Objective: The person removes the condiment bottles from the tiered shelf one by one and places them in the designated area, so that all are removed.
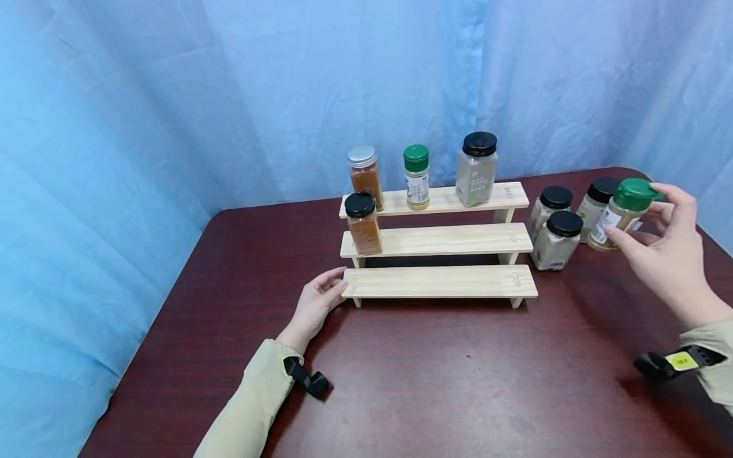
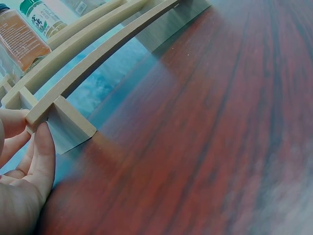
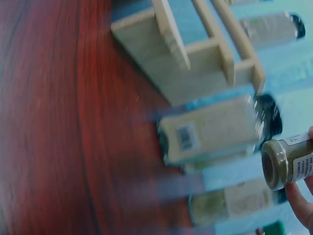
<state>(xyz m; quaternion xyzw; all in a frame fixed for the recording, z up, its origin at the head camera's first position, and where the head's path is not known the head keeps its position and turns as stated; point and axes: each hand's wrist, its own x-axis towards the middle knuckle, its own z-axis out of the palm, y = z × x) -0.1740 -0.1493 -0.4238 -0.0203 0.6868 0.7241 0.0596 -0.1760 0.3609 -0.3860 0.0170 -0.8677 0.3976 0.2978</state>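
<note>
In the head view my right hand (image 1: 667, 242) grips a green-capped spice bottle (image 1: 621, 213) by its upper part, beside the jars at the table's right. Its glass base (image 3: 276, 165) is tilted and raised in the right wrist view. My left hand (image 1: 317, 302) pinches the left end of the lowest plank of a three-step wooden rack (image 1: 441, 282). Thumb and fingers meet that plank's corner in the left wrist view. On the top step stand a silver-lidded jar (image 1: 366, 178), another green-capped bottle (image 1: 417, 178) and a black-lidded jar (image 1: 477, 170). An orange-brown, black-lidded jar (image 1: 364, 226) stands on the middle step's left.
Three black-lidded jars, one in front (image 1: 555, 242), one behind it (image 1: 551, 207) and one farther right (image 1: 595, 207), stand right of the rack. A green cap (image 3: 274, 228) shows at the right wrist view's bottom edge. Blue curtains (image 1: 343, 83) surround the dark red table (image 1: 435, 381).
</note>
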